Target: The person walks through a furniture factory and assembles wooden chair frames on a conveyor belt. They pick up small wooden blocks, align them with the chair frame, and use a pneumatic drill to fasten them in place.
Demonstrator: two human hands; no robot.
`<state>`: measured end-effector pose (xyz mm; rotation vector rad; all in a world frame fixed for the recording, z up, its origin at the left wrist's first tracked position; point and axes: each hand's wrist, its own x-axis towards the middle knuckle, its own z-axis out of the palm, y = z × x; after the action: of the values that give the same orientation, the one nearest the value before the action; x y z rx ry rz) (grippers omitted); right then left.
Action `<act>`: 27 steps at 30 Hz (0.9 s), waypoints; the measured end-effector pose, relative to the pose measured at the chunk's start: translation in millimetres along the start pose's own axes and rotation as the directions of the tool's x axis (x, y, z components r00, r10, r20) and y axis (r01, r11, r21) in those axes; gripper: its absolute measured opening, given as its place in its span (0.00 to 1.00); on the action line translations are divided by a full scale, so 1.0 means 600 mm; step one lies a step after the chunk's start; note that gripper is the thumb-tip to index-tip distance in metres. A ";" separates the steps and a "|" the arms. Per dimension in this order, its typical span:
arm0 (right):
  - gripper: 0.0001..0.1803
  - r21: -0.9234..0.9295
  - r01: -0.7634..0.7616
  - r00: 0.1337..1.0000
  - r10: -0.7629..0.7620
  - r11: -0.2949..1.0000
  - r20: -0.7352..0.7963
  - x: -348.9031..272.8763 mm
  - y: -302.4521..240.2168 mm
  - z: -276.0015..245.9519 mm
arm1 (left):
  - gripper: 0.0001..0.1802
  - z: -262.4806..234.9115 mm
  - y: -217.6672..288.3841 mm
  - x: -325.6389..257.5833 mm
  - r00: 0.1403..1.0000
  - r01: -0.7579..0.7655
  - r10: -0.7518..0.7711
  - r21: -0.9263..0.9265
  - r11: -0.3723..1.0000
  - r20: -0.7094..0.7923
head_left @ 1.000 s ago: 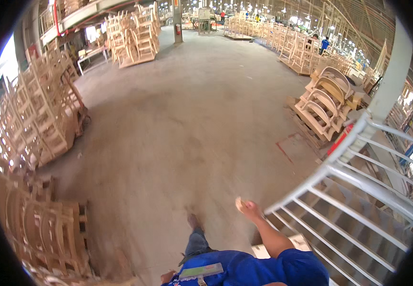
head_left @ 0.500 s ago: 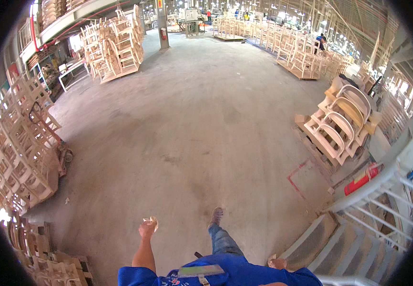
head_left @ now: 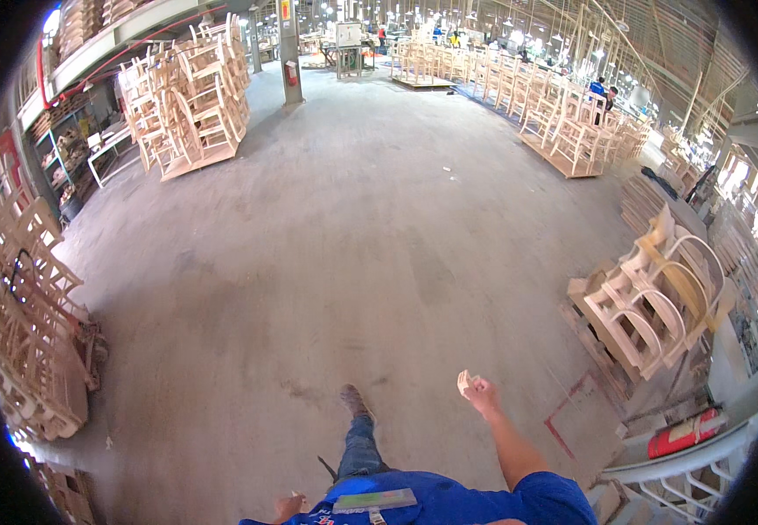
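Note:
My right hand (head_left: pixel 485 398) is swung forward over the concrete floor, its fingers closed around a small pale, cream-coloured piece (head_left: pixel 464 382) whose kind I cannot make out. My left hand (head_left: pixel 289 506) hangs low by my side at the bottom edge, partly cut off by my blue shirt. Its fingers look curled, and a bit of something pale shows at them, too small to name. Both hands are well apart from the furniture around. One shoe (head_left: pixel 354 401) is stepping ahead on the floor.
Stacked wooden chair frames (head_left: pixel 33 332) stand at the left, more on a pallet (head_left: pixel 199 162) farther off. Curved wooden parts (head_left: pixel 650 297) sit on a pallet at right, near a red fire extinguisher (head_left: pixel 685 433) and white railing (head_left: pixel 702 477). A column (head_left: pixel 290 52) rises ahead.
I have stepped forward, and the stacks at both sides have slid nearer the picture's rim. My right arm has swung forward, while my left has swung back to my side.

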<state>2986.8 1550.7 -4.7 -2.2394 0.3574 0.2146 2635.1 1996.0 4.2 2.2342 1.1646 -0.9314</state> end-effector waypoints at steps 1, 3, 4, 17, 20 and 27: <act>0.18 0.009 -0.019 0.999 0.020 1.000 -0.044 0.067 -0.018 0.003 | 0.32 -0.026 0.054 0.049 1.000 -0.011 0.011 -0.019 1.000 0.022; 0.18 0.061 -0.072 0.981 0.082 0.996 -0.178 0.203 -0.022 -0.008 | 0.30 -0.110 0.202 0.162 0.995 -0.089 0.089 -0.002 0.996 0.047; 0.16 -0.064 -0.060 0.993 0.053 0.996 -0.103 0.240 -0.059 0.036 | 0.29 -0.156 0.226 0.194 0.999 -0.031 0.031 -0.031 0.999 0.030; 0.22 -0.691 0.078 0.928 0.201 0.719 0.313 0.649 -0.193 0.144 | 0.31 -0.837 1.098 0.738 0.750 -0.474 0.607 0.425 0.771 -0.263; 0.23 -0.766 0.147 0.918 0.202 0.625 0.341 0.837 -0.262 0.181 | 0.34 -0.884 1.241 0.819 0.876 -0.375 0.445 0.318 0.871 -0.186; 0.17 -0.556 0.064 0.982 0.046 0.829 0.181 1.488 -0.617 0.179 | 0.26 -0.992 1.433 0.941 0.992 -0.116 0.121 0.141 0.983 -0.027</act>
<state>3947.2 1695.8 -48.2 -2.7702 0.1929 0.5875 3801.4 2218.6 55.1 2.4103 0.9969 -0.9547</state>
